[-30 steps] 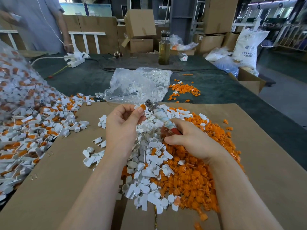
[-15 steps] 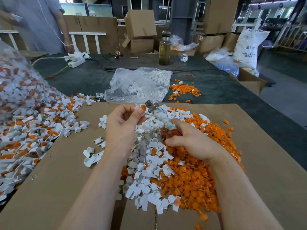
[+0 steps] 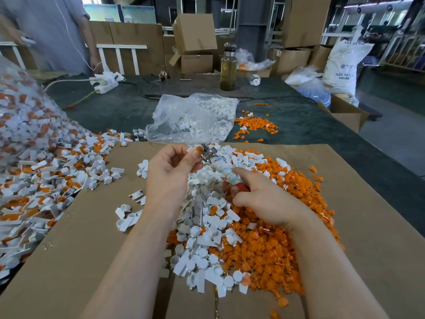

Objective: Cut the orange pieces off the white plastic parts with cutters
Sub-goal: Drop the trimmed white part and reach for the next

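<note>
My left hand (image 3: 171,171) pinches a small white plastic part with an orange piece (image 3: 197,149) between thumb and fingertips. My right hand (image 3: 262,199) grips the tape-wrapped handles of the cutters (image 3: 217,163), whose metal jaws sit right against the orange piece. Below my hands lies a heap of trimmed white parts (image 3: 202,238) and a heap of cut orange pieces (image 3: 271,247) on the brown cardboard (image 3: 92,249). A big pile of uncut white-and-orange parts (image 3: 39,176) spreads at the left.
A clear plastic bag of white parts (image 3: 190,118) lies behind the cardboard, with a small orange pile (image 3: 255,125) on the dark green table (image 3: 310,125). A bottle (image 3: 228,67), a power strip (image 3: 104,82), cardboard boxes (image 3: 194,35) and a standing person (image 3: 50,33) are further back.
</note>
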